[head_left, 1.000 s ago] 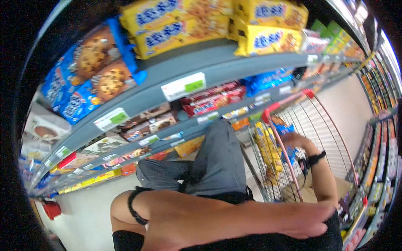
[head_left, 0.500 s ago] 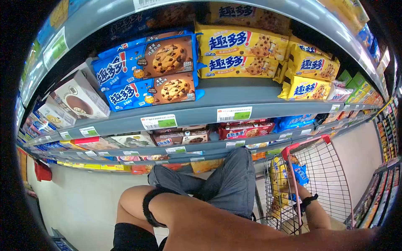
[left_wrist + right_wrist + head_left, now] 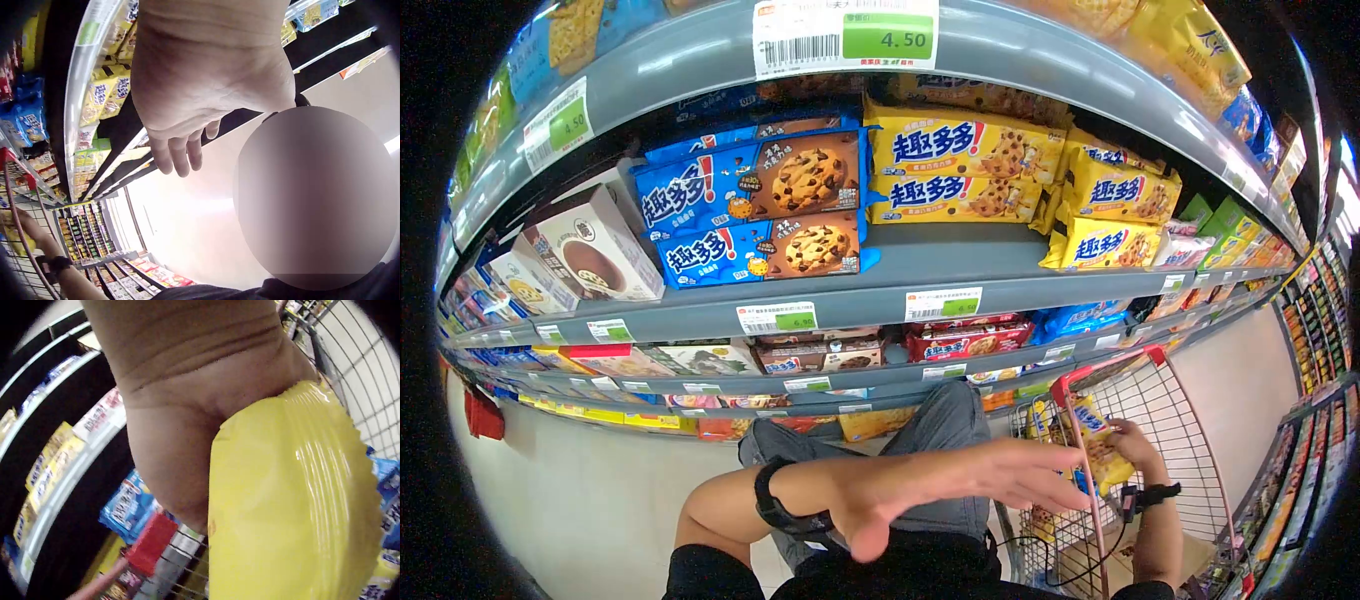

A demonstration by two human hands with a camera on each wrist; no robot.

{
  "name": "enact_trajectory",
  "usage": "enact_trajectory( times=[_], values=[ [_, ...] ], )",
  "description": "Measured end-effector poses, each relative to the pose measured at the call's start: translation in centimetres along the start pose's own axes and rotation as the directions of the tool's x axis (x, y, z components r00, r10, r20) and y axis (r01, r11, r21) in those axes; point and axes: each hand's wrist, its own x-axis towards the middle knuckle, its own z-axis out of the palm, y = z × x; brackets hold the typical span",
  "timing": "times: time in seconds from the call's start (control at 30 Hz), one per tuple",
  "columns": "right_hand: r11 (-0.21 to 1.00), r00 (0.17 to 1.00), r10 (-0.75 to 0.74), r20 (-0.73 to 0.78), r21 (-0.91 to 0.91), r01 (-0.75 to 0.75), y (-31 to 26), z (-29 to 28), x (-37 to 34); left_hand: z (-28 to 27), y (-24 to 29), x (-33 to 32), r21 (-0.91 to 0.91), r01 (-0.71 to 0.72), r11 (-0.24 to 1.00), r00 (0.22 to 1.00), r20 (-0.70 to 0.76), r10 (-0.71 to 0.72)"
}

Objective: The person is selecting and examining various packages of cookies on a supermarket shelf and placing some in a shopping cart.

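My right hand (image 3: 1135, 447) is inside the shopping cart (image 3: 1072, 376), gripping a yellow cookie packet (image 3: 1108, 462). Close up in the right wrist view, the crimped end of that packet (image 3: 269, 506) covers most of the fingers. My left hand (image 3: 960, 478) reaches across in front of my body, fingers extended and holding nothing, and overlaps the cart's near side in the head view. Palm and fingertips of the left hand (image 3: 206, 87) show bare in the left wrist view. Beside the held packet lie blue packets (image 3: 389, 503) in the cart.
Ahead, the shelf bears stacked blue cookie packets (image 3: 750, 205) and yellow cookie packets (image 3: 960, 165), with white boxes (image 3: 590, 245) to their left. More stocked shelves (image 3: 1320, 410) line the right side. A red bin (image 3: 483, 415) stands on the floor at far left.
My right hand, earlier beside a blue packet in the cart, now holds a yellow one. The left arm, stretched far right across my body, has drawn back left. The view has shifted toward the shelves.
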Motion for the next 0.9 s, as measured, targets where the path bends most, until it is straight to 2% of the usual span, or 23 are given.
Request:
enact_trajectory(
  times=[0.03,0.07,0.1,0.13,0.23,0.3,0.33,0.4,0.47,0.53,0.6,0.63,0.67,0.7,0.73,0.8,0.87,0.9],
  values=[
    [0.998,0.998,-0.057,0.003,0.012,0.056,-1.9,-0.8,-1.6,0.0,-0.2,-0.6,-0.016,0.107,0.994,0.988,-0.107,-0.108],
    [0.993,0.994,-0.113,0.008,0.023,0.113,-4.3,-1.6,-3.2,-0.2,-0.4,-1.3,-0.017,0.107,0.994,0.988,-0.107,-0.108],
    [0.977,0.979,-0.204,-0.004,0.064,0.204,-5.3,-2.6,-4.1,-0.3,-0.7,-1.9,-0.025,0.137,0.990,0.971,-0.196,-0.139],
    [0.903,0.924,-0.369,0.101,0.276,0.330,-10.3,-2.7,-8.0,-0.5,-1.3,-2.3,-0.045,0.172,0.984,0.947,-0.267,-0.178],
    [0.866,0.903,-0.424,0.068,0.323,0.382,-11.9,-2.6,-10.5,-2.8,-4.3,-3.5,-0.092,0.155,0.984,0.952,-0.252,-0.174],
    [0.744,0.784,-0.603,0.150,0.461,0.484,-15.5,0.9,-11.7,-3.1,-5.4,-3.6,-0.026,0.206,0.978,0.932,-0.299,-0.205],
    [0.717,0.716,-0.670,0.196,0.422,0.555,-17.0,4.2,-12.2,-2.7,-6.2,-3.7,0.028,0.263,0.964,0.906,-0.352,-0.237],
    [0.751,0.727,-0.642,0.244,0.391,0.532,-19.1,6.4,-13.3,-2.7,-6.7,-3.9,-0.065,0.263,0.963,0.895,-0.358,-0.268],
    [0.715,0.659,-0.698,0.282,0.323,0.620,-20.7,10.0,-13.2,-2.4,-7.3,-4.2,-0.007,0.210,0.978,0.847,-0.499,-0.185],
    [0.588,0.528,-0.789,0.314,0.134,0.798,-22.3,12.8,-13.0,-2.2,-7.4,-5.1,0.020,0.175,0.984,0.753,-0.646,-0.121],
    [0.496,0.432,-0.790,0.434,0.040,0.867,-24.6,14.9,-12.8,-2.5,-6.4,-7.0,0.012,0.365,0.931,0.597,-0.770,-0.224],
    [0.461,0.398,-0.799,0.452,0.035,0.887,-25.2,16.0,-12.6,-1.7,-4.8,-6.9,-0.035,0.367,0.930,0.496,-0.838,-0.228],
    [0.424,0.360,-0.806,0.471,0.033,0.905,-25.6,17.1,-12.3,-1.7,-4.7,-7.6,-0.020,0.366,0.931,0.483,-0.850,-0.208],
    [0.473,0.368,-0.783,0.501,0.096,0.876,-25.9,18.1,-12.0,-1.9,-4.9,-8.7,0.147,0.305,0.941,0.488,-0.872,-0.022],
    [0.459,0.345,-0.787,0.512,0.113,0.881,-25.6,19.1,-11.3,-1.9,-5.0,-9.7,0.313,0.248,0.917,0.482,-0.861,0.163],
    [0.590,0.386,-0.797,0.464,0.463,0.662,-24.5,21.7,-8.8,-1.4,-4.0,-11.2,0.327,0.258,0.909,0.436,-0.879,0.192],
    [0.592,0.360,-0.800,0.480,0.534,0.603,-23.1,23.3,-5.9,-0.7,-3.3,-12.5,0.381,0.252,0.890,0.381,-0.884,0.271],
    [0.648,0.398,-0.761,0.513,0.564,0.512,-22.1,23.8,-4.0,-0.7,-3.6,-13.8,0.358,0.239,0.903,0.334,-0.903,0.270]
  ],
)
